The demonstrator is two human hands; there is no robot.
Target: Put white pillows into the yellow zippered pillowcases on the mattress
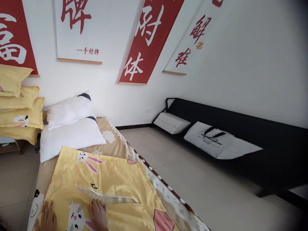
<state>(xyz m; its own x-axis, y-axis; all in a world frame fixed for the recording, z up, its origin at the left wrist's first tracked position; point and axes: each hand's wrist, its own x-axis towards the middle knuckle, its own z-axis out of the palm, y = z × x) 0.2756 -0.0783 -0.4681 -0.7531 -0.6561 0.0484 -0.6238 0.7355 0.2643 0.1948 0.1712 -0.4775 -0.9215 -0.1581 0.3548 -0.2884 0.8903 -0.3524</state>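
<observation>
A yellow rabbit-print pillowcase (115, 175) lies spread on the near part of the bed (117, 139), covering most of its width and stopping short of the patterned strip along the right edge. A slit (109, 194) with a pale border runs crosswise through the cloth, standing slightly agape, with a small dark mark (93, 186) just beyond it.

The left hand (48, 216) rests on the pillowcase near the bed's left edge, its grip apart, fingers spread flat over the cloth. The right hand (98, 213) lies palm down just on the near side of the slit; its grip is also apart, clamped on nothing. A printed rabbit shows between the hands.

Toward the bed's far left corner, two white pillows (72, 134) overlap, the lower one meeting the pillowcase's far left corner. Beyond the bed's left edge rises a stack of yellow pillows (16, 110). Well apart from the bed's right edge, long black furniture (240, 122) carries a white box (170, 123) and a white bag (211, 142).
</observation>
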